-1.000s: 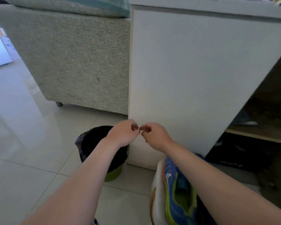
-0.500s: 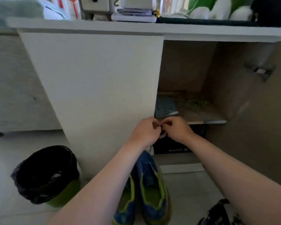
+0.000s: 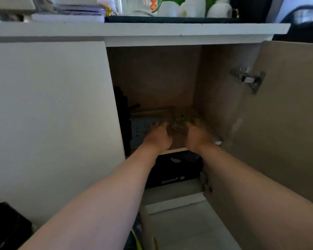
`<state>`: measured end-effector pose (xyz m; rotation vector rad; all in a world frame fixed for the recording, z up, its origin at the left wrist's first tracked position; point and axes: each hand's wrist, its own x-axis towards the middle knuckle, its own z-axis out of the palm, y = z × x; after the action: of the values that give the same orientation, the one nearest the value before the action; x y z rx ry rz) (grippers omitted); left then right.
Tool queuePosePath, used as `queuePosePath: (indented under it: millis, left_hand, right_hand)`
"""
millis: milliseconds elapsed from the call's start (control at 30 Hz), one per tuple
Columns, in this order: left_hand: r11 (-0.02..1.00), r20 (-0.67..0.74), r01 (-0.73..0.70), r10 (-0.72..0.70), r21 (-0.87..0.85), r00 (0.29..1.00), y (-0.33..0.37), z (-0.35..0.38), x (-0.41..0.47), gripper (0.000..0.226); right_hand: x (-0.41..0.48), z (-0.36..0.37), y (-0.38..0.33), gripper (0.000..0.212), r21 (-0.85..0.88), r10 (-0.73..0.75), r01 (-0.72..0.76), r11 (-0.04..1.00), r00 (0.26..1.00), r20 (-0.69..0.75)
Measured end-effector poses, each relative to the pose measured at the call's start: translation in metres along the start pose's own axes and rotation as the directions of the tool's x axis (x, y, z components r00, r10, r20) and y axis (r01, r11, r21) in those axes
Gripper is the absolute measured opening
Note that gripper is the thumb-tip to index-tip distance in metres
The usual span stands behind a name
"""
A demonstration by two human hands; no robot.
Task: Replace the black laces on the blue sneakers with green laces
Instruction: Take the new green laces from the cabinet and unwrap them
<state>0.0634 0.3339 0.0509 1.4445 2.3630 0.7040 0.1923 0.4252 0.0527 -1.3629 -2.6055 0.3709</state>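
Now I reach both hands into the open cupboard (image 3: 224,91).
Green laces (image 3: 182,121) lie on its shelf (image 3: 175,150), between my left hand (image 3: 158,137) and right hand (image 3: 197,137); too blurred to tell whether I grip them. Box (image 3: 173,173) underneath, sneaker (image 3: 136,235) on the floor.

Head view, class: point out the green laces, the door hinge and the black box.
green laces (image 3: 183,121): head view, middle of the blurred greenish bundle.
door hinge (image 3: 248,80): head view, centre of its metal plate.
black box (image 3: 173,173): head view, front face above the white lettering.
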Motion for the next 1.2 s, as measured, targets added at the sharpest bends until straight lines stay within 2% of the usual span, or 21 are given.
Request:
queuePosePath:
  millis: [67, 133, 267, 333, 467, 567, 700, 767, 900, 1000, 1067, 1133, 1200]
  left_hand:
    - [0.997, 0.064, -0.006, 0.001, 0.071, 0.998, -0.004, 0.003, 0.013, 0.068]
    - [0.991, 0.095, -0.034, 0.022, 0.128, 0.995, -0.007, 0.003, 0.022, 0.070]
    - [0.970, 0.110, -0.110, 0.087, 0.218, 0.990, -0.007, 0.006, 0.034, 0.068]
    - [0.964, 0.104, -0.136, 0.115, 0.228, 0.988, -0.007, 0.009, 0.035, 0.066]
    - [0.952, 0.089, -0.198, 0.182, 0.232, 0.979, -0.011, 0.013, 0.027, 0.063]
    - [0.955, 0.015, -0.221, 0.222, 0.196, 0.975, -0.018, 0.016, 0.013, 0.052]
    - [0.944, -0.123, -0.280, 0.303, 0.172, 0.945, -0.024, 0.015, -0.007, 0.022]
    - [0.943, -0.164, -0.304, 0.324, 0.135, 0.932, -0.023, 0.013, -0.019, 0.022]
    - [0.940, -0.231, -0.323, 0.341, 0.110, 0.911, -0.023, 0.004, -0.044, 0.021]
    - [0.916, -0.317, -0.377, 0.401, 0.135, 0.860, -0.023, -0.010, -0.062, 0.018]
    - [0.905, -0.370, -0.406, 0.424, 0.131, 0.827, -0.021, -0.021, -0.075, 0.017]
    - [0.903, -0.404, -0.414, 0.423, 0.115, 0.811, -0.021, -0.032, -0.091, 0.017]
    - [0.900, -0.405, -0.428, 0.422, 0.081, 0.811, -0.025, -0.041, -0.108, 0.017]
  right_hand:
    - [0.015, 0.012, 0.007, 0.058, -0.069, -0.009, 0.014, 0.998, 0.997, 0.080]
    - [0.027, 0.022, 0.011, 0.053, -0.068, -0.016, 0.025, 0.997, 0.992, 0.124]
    - [0.042, 0.032, 0.016, 0.041, -0.065, -0.008, 0.011, 0.998, 0.999, 0.051]
    - [0.041, 0.034, 0.016, 0.034, 0.002, -0.007, 0.007, 1.000, 0.999, 0.034]
    - [0.021, 0.033, 0.011, 0.028, 0.160, -0.079, 0.090, 0.983, 0.994, -0.069]
    - [-0.008, 0.031, 0.002, 0.024, 0.244, -0.108, 0.135, 0.960, 0.987, -0.120]
    - [-0.036, 0.038, -0.002, 0.019, 0.336, -0.117, 0.150, 0.930, 0.986, -0.118]
    - [-0.045, 0.043, -0.002, 0.018, 0.370, -0.098, 0.148, 0.917, 0.984, -0.149]
    - [-0.062, 0.039, -0.008, 0.034, 0.381, -0.152, 0.208, 0.901, 0.973, -0.171]
    - [-0.074, 0.025, -0.018, 0.022, 0.409, -0.127, 0.222, 0.885, 0.961, -0.247]
    - [-0.086, 0.013, -0.029, 0.015, 0.508, -0.100, 0.224, 0.832, 0.961, -0.259]
    - [-0.097, 0.002, -0.042, 0.016, 0.601, -0.092, 0.220, 0.768, 0.967, -0.236]
    - [-0.109, -0.003, -0.055, 0.020, 0.627, -0.114, 0.216, 0.748, 0.973, -0.199]
